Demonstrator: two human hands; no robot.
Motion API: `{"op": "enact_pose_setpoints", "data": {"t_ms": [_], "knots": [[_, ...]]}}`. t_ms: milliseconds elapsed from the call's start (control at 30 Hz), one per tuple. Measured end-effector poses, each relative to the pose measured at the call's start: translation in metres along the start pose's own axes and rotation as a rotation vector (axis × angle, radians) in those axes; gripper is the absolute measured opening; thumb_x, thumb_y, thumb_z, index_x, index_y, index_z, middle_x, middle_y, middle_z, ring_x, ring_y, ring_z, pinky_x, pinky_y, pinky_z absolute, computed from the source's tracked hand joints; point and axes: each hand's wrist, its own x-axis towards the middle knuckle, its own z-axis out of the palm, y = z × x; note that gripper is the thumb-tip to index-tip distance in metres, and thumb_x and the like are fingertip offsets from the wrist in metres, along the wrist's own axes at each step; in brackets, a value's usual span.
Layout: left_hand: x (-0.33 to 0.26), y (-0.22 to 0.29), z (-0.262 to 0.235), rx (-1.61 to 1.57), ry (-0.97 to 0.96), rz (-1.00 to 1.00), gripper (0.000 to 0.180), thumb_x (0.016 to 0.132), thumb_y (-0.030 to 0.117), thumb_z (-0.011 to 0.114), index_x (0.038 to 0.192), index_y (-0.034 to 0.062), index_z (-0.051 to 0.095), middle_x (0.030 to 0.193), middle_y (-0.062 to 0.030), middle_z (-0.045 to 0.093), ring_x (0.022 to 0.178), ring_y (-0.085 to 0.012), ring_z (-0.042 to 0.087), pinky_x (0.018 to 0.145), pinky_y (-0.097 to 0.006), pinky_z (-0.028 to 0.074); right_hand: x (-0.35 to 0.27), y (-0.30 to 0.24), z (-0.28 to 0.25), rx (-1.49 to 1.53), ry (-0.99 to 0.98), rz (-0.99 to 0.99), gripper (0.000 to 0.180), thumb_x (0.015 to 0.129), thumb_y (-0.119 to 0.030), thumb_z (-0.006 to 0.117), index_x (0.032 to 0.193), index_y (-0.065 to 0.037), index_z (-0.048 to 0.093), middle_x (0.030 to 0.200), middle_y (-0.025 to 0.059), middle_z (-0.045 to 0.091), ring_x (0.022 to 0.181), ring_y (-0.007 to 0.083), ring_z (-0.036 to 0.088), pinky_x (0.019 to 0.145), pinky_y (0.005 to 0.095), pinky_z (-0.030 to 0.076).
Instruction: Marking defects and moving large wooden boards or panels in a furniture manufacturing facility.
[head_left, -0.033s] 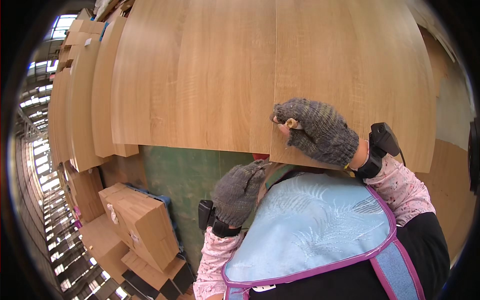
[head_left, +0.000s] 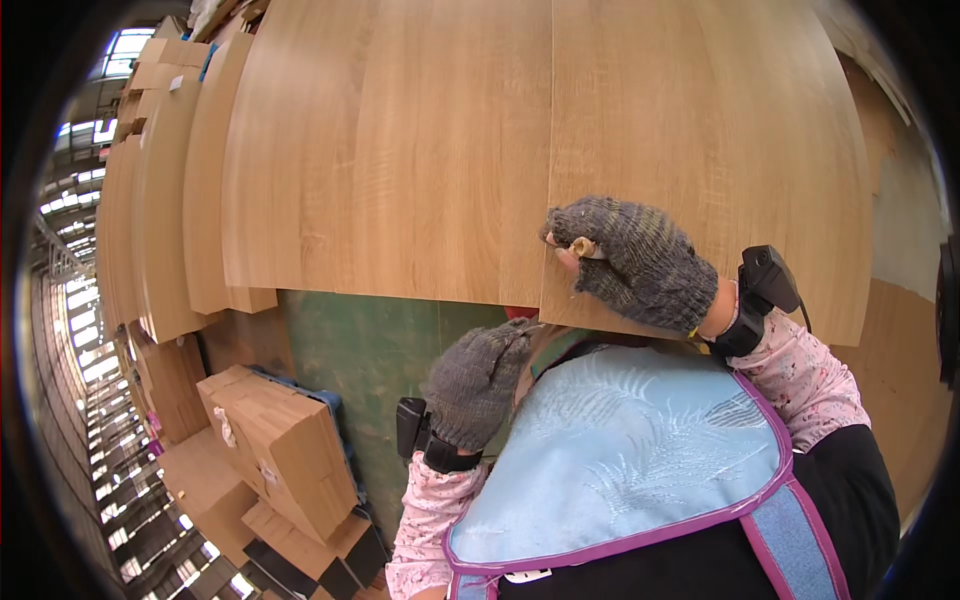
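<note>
Right hand (head_left: 635, 262) (gloved) lies over wooden panel (head_left: 700, 150); box-shaped stack (head_left: 285, 455) left.

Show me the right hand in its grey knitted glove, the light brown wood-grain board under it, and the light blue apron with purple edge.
Right hand (head_left: 640, 258), head view: back of its grey glove.
Light brown board (head_left: 705, 140), head view: bare wood-grain top.
Light blue apron (head_left: 630, 450), head view: middle of blue cloth.

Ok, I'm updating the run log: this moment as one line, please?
right hand: gloved, over wood-grain panel | left hand: gloved, by panel's near edge, contact unclear
</note>
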Motion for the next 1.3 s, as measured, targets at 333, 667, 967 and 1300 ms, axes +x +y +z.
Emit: {"op": "enact_pose_setpoints", "data": {"t_ms": [333,667,967,1300], "knots": [[0.012,-0.005,0.002,0.042,-0.038,-0.032,0.015,0.086,0.017,0.064,0.094,0.0054,0.069,0.089,-0.0152,0.068,0.082,-0.031,0.066,0.072,-0.038,0.053,-0.004,0.005,0.0,-0.006,-0.017,-0.026,0.029,0.086,-0.02,0.064,0.11,-0.005,0.06,0.096,0.0154,0.063,0.086,0.0331,0.063,0.074,0.0397,0.051],[0.027,-0.001,0.002,0.132,0.034,0.06,0.02,0.089,0.021,0.064,0.091,0.0016,0.067,0.078,-0.015,0.066,0.067,-0.0271,0.065,0.06,-0.035,0.049,-0.002,0.004,-0.001,-0.005,0.008,-0.06,0.028,0.085,-0.018,0.064,0.109,-0.005,0.06,0.096,0.0155,0.064,0.085,0.0328,0.063,0.074,0.0392,0.051],[0.018,0.0,0.001,-0.08,-0.084,-0.149,0.024,0.092,0.023,0.059,0.094,0.0011,0.067,0.071,-0.0092,0.064,0.056,-0.0132,0.06,0.052,-0.028,0.046,-0.004,0.009,-0.003,0.0,0.003,-0.041,0.026,0.084,-0.018,0.065,0.107,-0.005,0.06,0.095,0.0147,0.064,0.083,0.0322,0.064,0.072,0.0382,0.051],[0.034,0.001,-0.006,0.218,-0.128,0.207,0.018,0.091,0.014,0.058,0.101,0.0041,0.068,0.082,-0.01,0.067,0.063,-0.0173,0.062,0.055,-0.03,0.049,-0.007,0.004,-0.005,-0.033,0.01,-0.045,0.026,0.085,-0.019,0.064,0.108,-0.006,0.061,0.094,0.0141,0.064,0.083,0.0318,0.064,0.074,0.0384,0.051]]}}
